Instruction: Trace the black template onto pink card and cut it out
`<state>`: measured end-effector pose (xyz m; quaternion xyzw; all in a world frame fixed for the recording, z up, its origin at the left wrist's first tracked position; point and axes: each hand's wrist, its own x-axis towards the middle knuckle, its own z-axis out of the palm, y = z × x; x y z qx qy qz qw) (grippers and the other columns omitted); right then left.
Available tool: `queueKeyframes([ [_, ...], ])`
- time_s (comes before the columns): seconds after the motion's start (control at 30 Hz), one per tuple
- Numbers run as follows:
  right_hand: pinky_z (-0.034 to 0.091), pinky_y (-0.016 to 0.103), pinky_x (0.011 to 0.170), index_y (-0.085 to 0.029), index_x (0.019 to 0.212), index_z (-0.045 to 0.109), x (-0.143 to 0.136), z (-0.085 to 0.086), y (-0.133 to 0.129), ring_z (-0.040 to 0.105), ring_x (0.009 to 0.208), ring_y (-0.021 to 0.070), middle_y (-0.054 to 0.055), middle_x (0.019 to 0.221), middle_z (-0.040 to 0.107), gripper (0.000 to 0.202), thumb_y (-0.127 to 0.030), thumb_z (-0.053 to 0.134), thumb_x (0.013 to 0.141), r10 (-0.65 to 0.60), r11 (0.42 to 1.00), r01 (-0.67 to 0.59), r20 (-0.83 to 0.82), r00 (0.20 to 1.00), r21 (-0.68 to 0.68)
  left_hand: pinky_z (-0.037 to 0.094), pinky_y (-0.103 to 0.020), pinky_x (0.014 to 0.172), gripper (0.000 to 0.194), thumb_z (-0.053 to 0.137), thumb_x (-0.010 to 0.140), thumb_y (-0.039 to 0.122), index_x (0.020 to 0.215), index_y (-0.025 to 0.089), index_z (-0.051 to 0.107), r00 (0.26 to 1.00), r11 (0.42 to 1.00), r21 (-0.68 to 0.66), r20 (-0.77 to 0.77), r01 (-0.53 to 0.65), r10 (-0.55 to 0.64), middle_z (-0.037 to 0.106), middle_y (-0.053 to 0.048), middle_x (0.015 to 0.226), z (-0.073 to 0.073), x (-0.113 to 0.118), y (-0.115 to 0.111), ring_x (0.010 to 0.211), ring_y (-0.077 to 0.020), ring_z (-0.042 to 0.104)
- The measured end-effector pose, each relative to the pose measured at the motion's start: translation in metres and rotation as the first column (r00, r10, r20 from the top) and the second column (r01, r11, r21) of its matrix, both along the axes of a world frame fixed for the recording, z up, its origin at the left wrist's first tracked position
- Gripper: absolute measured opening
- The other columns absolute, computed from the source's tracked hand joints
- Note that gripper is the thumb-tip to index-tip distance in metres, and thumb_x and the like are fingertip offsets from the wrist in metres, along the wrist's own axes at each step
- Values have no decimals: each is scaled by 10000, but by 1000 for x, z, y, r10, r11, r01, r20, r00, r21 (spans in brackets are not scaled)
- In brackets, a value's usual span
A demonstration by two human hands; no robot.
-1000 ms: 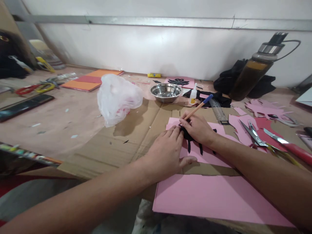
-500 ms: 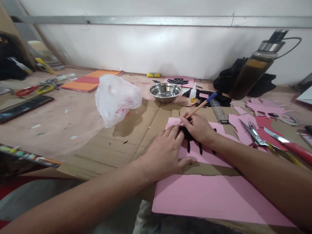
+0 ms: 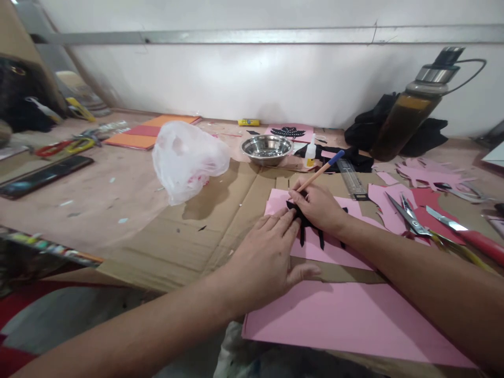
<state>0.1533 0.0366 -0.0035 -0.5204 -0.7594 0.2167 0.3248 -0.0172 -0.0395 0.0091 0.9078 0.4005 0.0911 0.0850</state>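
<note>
My right hand (image 3: pixel 315 202) grips a pen (image 3: pixel 321 172) with a blue end, its tip down at the upper left edge of a black cutout (image 3: pixel 306 224). The cutout lies on a pink sheet (image 3: pixel 325 252), partly hidden under both hands. With fingers extended, my left hand (image 3: pixel 271 252) rests flat on the pink sheet and the cutout's left side. Cardboard (image 3: pixel 212 231) lies beneath. Nearer to me is a larger pink sheet (image 3: pixel 346 320).
Behind stand a metal bowl (image 3: pixel 266 149), a glue bottle (image 3: pixel 310 152) and a white plastic bag (image 3: pixel 185 157). On the right are scissors (image 3: pixel 411 215), a red-handled cutter (image 3: pixel 468 231) and a leaning drink bottle (image 3: pixel 413 110). A phone (image 3: pixel 47 174) lies left.
My left hand has slid slightly down toward me, uncovering the cutout's upper left tip. The pen has shifted slightly left with my right hand. The view has turned a little left.
</note>
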Motion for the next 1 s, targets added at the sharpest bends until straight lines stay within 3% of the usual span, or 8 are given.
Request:
queueKeyframes([
  [0.27, 400, 298, 719, -210, 782, 539, 1, -1, 1, 575, 749, 176, 13, 763, 622, 163, -281, 495, 922, 4, 1000, -5, 24, 1000, 22, 329, -545, 1168, 887, 410, 880, 752, 1431, 58, 460, 999, 999, 9, 19, 37, -37, 478, -223, 1500, -8, 2, 1, 1435, -365, 381],
  [1.0, 370, 292, 705, -200, 790, 545, -1, 6, -1, 557, 742, 171, 20, 766, 627, 190, -288, 489, 948, 22, 999, -18, 139, 990, -30, 303, -525, 1159, 850, 474, 837, 772, 1357, 101, 503, 999, 999, 15, 11, 39, -39, 468, -209, 1500, -6, 4, 3, 1421, -381, 372],
])
